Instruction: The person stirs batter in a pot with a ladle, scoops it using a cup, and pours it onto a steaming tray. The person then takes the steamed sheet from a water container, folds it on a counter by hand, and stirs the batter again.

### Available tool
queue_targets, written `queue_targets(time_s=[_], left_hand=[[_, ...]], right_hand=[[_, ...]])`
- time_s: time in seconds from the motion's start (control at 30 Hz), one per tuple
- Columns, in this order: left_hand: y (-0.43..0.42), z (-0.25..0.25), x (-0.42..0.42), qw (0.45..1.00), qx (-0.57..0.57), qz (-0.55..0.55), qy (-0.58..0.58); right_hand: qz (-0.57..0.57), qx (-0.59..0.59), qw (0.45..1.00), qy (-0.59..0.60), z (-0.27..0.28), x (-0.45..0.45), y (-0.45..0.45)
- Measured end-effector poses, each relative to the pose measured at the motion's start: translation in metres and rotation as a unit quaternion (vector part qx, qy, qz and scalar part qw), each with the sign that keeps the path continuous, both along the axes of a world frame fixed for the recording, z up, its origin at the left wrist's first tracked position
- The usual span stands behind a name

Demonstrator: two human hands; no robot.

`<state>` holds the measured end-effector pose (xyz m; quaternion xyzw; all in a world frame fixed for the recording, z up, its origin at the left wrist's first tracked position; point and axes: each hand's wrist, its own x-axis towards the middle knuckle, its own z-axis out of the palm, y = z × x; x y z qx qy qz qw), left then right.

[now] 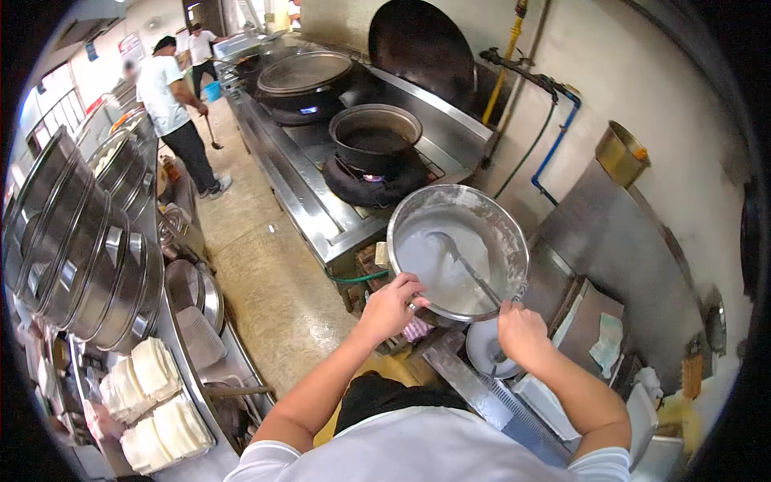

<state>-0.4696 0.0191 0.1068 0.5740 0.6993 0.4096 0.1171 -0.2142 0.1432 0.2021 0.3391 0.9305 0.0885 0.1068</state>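
A large steel pot holds a white liquid and tilts toward me. My left hand is closed on its near rim, with a ring on one finger. My right hand grips the handle of a ladle, whose bowl sits in the white liquid. That fist is at the pot's right rim; whether it also touches the metal I cannot tell. Just below the pot, near my right wrist, is a round metal dish.
A stove counter runs ahead with a wide pan and a lidded pot. Stacked steamers and folded white cloths stand at left. Two people work along the aisle floor; one holds a long-handled tool.
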Motion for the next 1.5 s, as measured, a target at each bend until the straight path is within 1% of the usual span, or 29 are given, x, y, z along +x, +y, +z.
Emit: queue_targets(time_s=[0.1,0.13,0.23,0.27,0.33,0.37,0.4,0.43,0.5,0.53,0.6,0.7,0.73,0.83,0.87,0.97,1.03,1.07,1.17,1.2,1.3,1.4,1.43,1.47,1.5], left_hand=[[0.002,0.001,0.000,1.000,0.004,-0.007,0.000],[0.003,-0.001,0.000,1.000,0.006,-0.007,-0.002],[0.002,-0.003,0.001,1.000,0.009,-0.004,-0.003],[0.002,-0.002,0.002,1.000,0.006,-0.005,-0.003],[0.004,-0.001,0.001,1.000,0.007,-0.005,0.002],[0.004,-0.003,0.001,1.000,0.010,-0.004,0.006],[0.004,-0.004,0.001,1.000,0.012,-0.003,0.009],[0.004,-0.004,0.001,1.000,0.010,-0.002,0.000],[0.005,-0.004,0.001,1.000,0.005,-0.002,-0.018],[0.004,-0.004,0.001,1.000,0.001,-0.001,-0.014],[0.004,-0.003,0.000,1.000,-0.005,0.002,-0.006],[0.005,-0.002,0.001,1.000,0.008,-0.008,0.004],[0.006,-0.002,0.000,1.000,0.004,-0.007,-0.005],[0.006,-0.003,0.003,0.999,-0.012,-0.006,-0.029],[0.006,-0.002,0.003,0.999,-0.017,-0.006,-0.036],[0.004,-0.001,0.005,0.999,-0.021,-0.001,-0.042],[0.004,0.002,0.005,0.999,-0.016,0.001,-0.036],[0.003,0.004,0.006,0.999,-0.013,0.002,-0.030],[0.002,0.002,0.004,1.000,-0.001,0.003,-0.017],[0.002,0.000,0.004,1.000,0.003,0.003,-0.013],[0.000,0.011,0.005,1.000,-0.021,-0.008,-0.002],[0.003,0.003,0.004,1.000,0.008,-0.012,0.021],[0.004,0.003,0.005,1.000,0.000,-0.014,0.010],[0.003,0.003,0.006,1.000,-0.009,-0.015,-0.001],[0.001,0.003,0.006,1.000,-0.020,-0.017,-0.013]], right_hand=[[0.023,-0.009,0.999,-0.045,0.025,0.011,0.011],[0.033,-0.049,0.996,-0.068,0.044,0.012,0.014],[-0.029,-0.141,0.980,-0.135,0.096,-0.002,0.016],[-0.044,-0.157,0.976,-0.142,0.104,-0.006,0.016],[-0.034,-0.181,0.973,-0.140,0.111,-0.012,0.006],[-0.028,-0.193,0.971,-0.138,0.112,-0.017,0.001],[-0.022,-0.191,0.976,-0.100,0.104,-0.018,-0.008],[0.007,-0.176,0.981,-0.076,0.080,-0.017,-0.009],[0.016,-0.117,0.993,-0.010,0.035,-0.014,-0.016],[0.014,-0.091,0.996,-0.003,0.020,-0.012,-0.013],[0.012,-0.038,0.999,0.011,0.003,-0.004,-0.004],[0.024,-0.022,0.999,-0.034,0.016,0.010,0.012],[0.034,-0.055,0.997,-0.053,0.035,0.011,0.015],[0.014,-0.119,0.985,-0.123,0.095,0.001,0.009],[0.004,-0.141,0.982,-0.128,0.106,-0.003,0.007],[0.019,-0.165,0.980,-0.105,0.116,-0.011,-0.009],[0.043,-0.171,0.980,-0.087,0.086,-0.013,-0.014],[0.058,-0.141,0.988,-0.031,0.070,-0.013,-0.022],[0.049,-0.004,0.999,0.018,0.011,-0.007,-0.023],[0.031,0.000,0.999,-0.023,0.008,-0.004,-0.017],[0.018,-0.005,0.999,-0.031,0.005,0.014,0.008],[-0.027,-0.136,0.984,-0.110,0.073,0.003,0.013],[-0.039,-0.178,0.973,-0.139,0.091,0.000,0.015],[-0.076,-0.184,0.971,-0.129,0.099,0.000,0.018],[-0.060,-0.211,0.966,-0.138,0.103,-0.003,0.024]])
